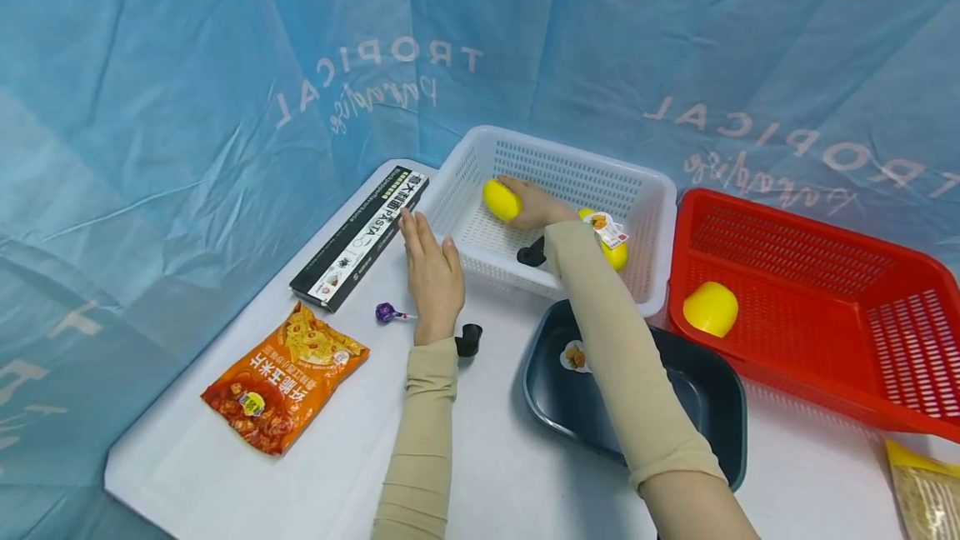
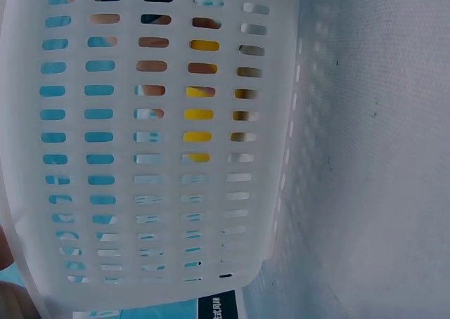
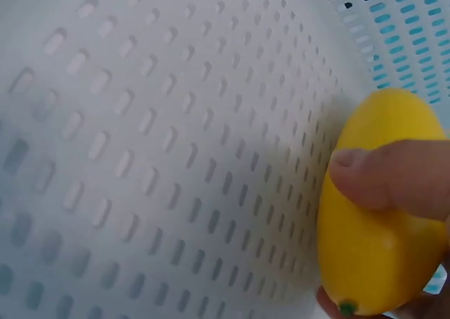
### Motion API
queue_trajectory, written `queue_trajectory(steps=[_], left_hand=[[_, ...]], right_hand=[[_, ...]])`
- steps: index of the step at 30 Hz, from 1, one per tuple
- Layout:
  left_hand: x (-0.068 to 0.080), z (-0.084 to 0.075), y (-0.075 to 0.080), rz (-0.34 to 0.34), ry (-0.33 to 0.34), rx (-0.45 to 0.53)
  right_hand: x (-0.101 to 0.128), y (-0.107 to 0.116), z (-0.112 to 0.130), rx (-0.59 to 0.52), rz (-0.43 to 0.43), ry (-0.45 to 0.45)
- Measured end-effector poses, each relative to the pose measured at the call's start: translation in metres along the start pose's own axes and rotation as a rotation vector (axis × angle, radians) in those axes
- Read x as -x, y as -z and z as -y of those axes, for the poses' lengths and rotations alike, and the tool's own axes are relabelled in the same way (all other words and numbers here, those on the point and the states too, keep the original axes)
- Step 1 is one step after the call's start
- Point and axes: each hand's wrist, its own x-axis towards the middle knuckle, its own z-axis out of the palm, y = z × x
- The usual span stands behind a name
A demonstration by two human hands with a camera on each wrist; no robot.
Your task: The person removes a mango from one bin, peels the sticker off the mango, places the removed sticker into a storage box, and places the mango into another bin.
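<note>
Inside the white basket (image 1: 645,190), the right hand (image 1: 534,205) has its thumb and fingers curled round a yellow lemon (image 1: 501,199), holding it low against the perforated floor near the far-left corner. The left hand (image 1: 432,272) lies open and flat on the worktop (image 1: 495,473), fingers straight, just outside the basket's near wall (steadying it, I would judge, though contact is unclear). The step looks like either setting the lemon down or lifting it out; the grip alone cannot say which. Whichever follows calls for clearing the basket's rim without catching it.

The lemon is smooth, glossy and evenly yellow, oval, with a small dark stem tip at one end. A second, labelled yellow fruit (image 1: 613,250) lies just right of the right forearm in the same basket.
</note>
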Motion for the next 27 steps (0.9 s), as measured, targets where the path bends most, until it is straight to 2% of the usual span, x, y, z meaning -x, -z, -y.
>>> queue_trajectory(steps=[4, 13, 22, 27], left_hand=[[0.002, -0.005, -0.003, 0.017, 0.011, 0.004], [0.000, -0.015, -0.011, 0.023, -0.029, -0.003], [0.000, -0.006, -0.007, 0.013, 0.011, 0.012], [-0.004, -0.001, -0.003, 0.007, 0.021, 0.007]], right_hand=[[0.007, 0.004, -0.003, 0.022, 0.004, -0.032], [0.024, 0.019, -0.007, 0.018, -0.013, -0.040], [0.036, 0.030, -0.004, -0.002, -0.032, 0.044], [0.051, 0.042, 0.008, -0.038, -0.070, 0.054]])
